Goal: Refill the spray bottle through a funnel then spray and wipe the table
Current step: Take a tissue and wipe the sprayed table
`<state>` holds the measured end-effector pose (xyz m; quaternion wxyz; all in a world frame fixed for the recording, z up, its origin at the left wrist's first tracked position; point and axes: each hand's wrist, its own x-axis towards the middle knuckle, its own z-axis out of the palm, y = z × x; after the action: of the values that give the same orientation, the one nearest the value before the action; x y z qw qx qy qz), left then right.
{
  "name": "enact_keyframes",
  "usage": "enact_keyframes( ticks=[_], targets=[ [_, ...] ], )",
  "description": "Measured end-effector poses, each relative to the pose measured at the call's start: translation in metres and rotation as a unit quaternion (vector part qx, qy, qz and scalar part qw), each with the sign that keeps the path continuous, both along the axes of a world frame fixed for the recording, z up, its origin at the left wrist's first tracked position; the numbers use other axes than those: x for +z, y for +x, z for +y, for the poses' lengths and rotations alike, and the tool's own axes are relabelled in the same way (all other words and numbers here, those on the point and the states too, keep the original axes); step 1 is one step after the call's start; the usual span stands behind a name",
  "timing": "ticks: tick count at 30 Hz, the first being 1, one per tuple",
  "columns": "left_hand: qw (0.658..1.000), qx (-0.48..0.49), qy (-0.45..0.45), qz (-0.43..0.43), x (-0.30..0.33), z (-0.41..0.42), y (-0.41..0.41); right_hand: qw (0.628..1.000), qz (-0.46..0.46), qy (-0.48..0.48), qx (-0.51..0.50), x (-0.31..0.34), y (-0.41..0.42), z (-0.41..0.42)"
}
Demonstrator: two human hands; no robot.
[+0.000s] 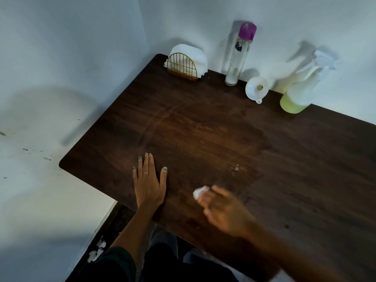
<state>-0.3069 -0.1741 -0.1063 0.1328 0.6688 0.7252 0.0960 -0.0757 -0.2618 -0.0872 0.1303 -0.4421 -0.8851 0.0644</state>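
Head view puts me in the wiping step: my right hand (221,208), blurred, grips a wadded tissue (200,191) at its fingertips, while my left hand (148,180) presses flat, fingers straight, on the table (203,123). Next, I'd sweep toward the droplets (236,168) just beyond my right fingers. The spray bottle (299,86) stands well beyond them, by the wall.

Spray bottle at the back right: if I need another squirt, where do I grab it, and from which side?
Grip the spray bottle round its narrow neck under the trigger head, coming from the front right. It stands upright near the wall, and the funnel crowds its left side.
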Motion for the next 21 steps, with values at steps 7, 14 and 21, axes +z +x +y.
enact_keyframes(
  ticks=[7,14,21],
  targets=[
    [1.000,0.004,-0.004,-0.004,0.002,-0.002,0.002,0.883,0.031,-0.011,-0.469,0.012,0.120,0.065],
    [1.000,0.010,-0.003,-0.004,0.004,-0.007,0.005,0.957,0.121,-0.043,-0.261,0.002,-0.019,-0.009],
    [1.000,-0.004,-0.014,-0.013,0.006,-0.014,0.004,0.997,0.043,-0.030,-0.054,-0.003,0.007,-0.012]
  ],
)
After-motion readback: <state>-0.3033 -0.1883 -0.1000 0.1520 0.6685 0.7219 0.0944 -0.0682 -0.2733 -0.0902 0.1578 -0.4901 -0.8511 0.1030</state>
